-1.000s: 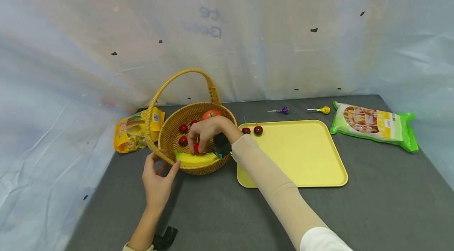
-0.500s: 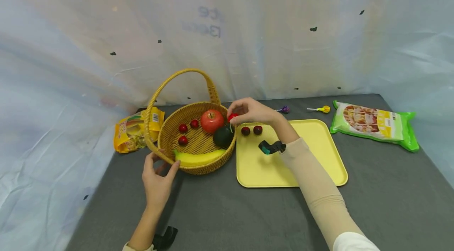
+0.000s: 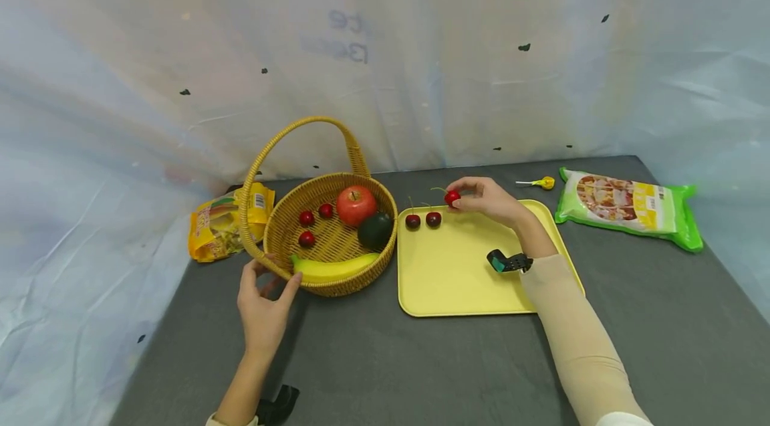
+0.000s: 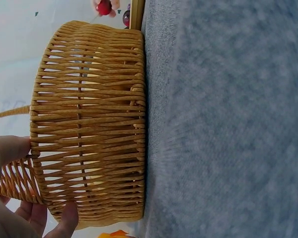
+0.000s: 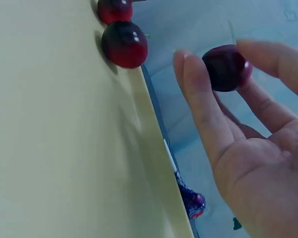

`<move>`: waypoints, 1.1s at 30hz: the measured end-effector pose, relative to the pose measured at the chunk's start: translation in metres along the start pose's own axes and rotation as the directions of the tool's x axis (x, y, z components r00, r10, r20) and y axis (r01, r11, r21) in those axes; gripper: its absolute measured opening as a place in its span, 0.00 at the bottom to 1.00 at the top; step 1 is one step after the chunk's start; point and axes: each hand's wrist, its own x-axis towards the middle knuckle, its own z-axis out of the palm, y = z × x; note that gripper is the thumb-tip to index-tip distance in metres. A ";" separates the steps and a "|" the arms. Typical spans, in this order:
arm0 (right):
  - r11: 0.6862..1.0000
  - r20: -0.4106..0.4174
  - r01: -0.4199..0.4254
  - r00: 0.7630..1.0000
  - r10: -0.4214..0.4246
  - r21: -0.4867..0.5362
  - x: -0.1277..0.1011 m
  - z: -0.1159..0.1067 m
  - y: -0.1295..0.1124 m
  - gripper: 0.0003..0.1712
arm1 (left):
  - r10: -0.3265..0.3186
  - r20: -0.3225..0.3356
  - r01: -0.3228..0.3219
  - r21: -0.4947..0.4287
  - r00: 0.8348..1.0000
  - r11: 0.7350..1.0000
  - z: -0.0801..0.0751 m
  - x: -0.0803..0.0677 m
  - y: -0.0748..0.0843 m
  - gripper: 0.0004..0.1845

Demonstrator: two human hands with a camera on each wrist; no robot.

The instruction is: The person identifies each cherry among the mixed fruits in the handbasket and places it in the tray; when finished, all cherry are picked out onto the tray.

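Change vs half a second ago: right hand [image 3: 490, 200] was at the basket's right rim by the avocado; it's now further right, over the far edge of the yellow tray [image 3: 463, 265], and the red cherry [image 3: 452, 197] went with it. A second ago that hand was down inside the basket. Left hand [image 3: 263, 312] hasn't left its spot on the basket [image 3: 349, 289]. Purple lollipop [image 5: 193, 201] is now blocked by the right hand in the head view; right wrist view has it just past the tray's edge.

Pose: right arm comes in from lower right, forearm slanting up and left across the tray, hand turned left. Thumb and fingers pinch the cherry, stem pointing left. Right wrist view shows it apart from the tray surface, to the right of two dark cherries [image 3: 433, 219] resting at the tray's far left corner.

Left hand reaches up from the bottom, gripping the basket at the near root of the handle [image 3: 265, 145], thumb on the rim, fingers across the root. Hard to tell whether any fingertips hook inside.

In the basket: three cherries [image 3: 307, 239] on the left, apple [image 3: 356, 205] at the back, avocado [image 3: 375, 231] at right, banana [image 3: 333, 269] along the near wall.
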 end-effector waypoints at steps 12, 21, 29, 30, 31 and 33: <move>0.998 -0.002 -0.004 1.000 0.003 -0.069 -0.006 -0.001 0.014 0.16 | 0.015 0.000 -0.015 -0.010 1.000 1.000 -0.001 0.000 -0.001 0.25; 0.977 -0.008 -0.012 1.000 0.011 -0.211 -0.005 0.006 0.015 0.15 | 0.002 -0.007 -0.002 0.000 1.000 1.000 -0.001 0.000 0.002 0.25; 0.966 -0.037 -0.030 0.999 0.021 -0.257 -0.009 0.006 0.013 0.12 | 0.009 -0.007 -0.009 0.016 1.000 1.000 0.000 -0.001 0.002 0.26; 0.965 -0.041 -0.030 0.999 0.020 -0.261 -0.009 0.005 0.013 0.12 | 0.009 -0.006 -0.009 0.016 1.000 1.000 0.000 -0.001 0.001 0.26; 0.965 -0.044 -0.036 0.999 0.025 -0.261 -0.012 0.007 0.006 0.11 | 0.010 -0.006 -0.010 0.015 1.000 1.000 0.000 -0.001 0.001 0.26; 0.964 -0.046 -0.046 0.998 0.035 -0.263 -0.016 0.009 -0.004 0.10 | 0.013 -0.005 -0.013 0.015 1.000 1.000 0.000 -0.001 0.001 0.26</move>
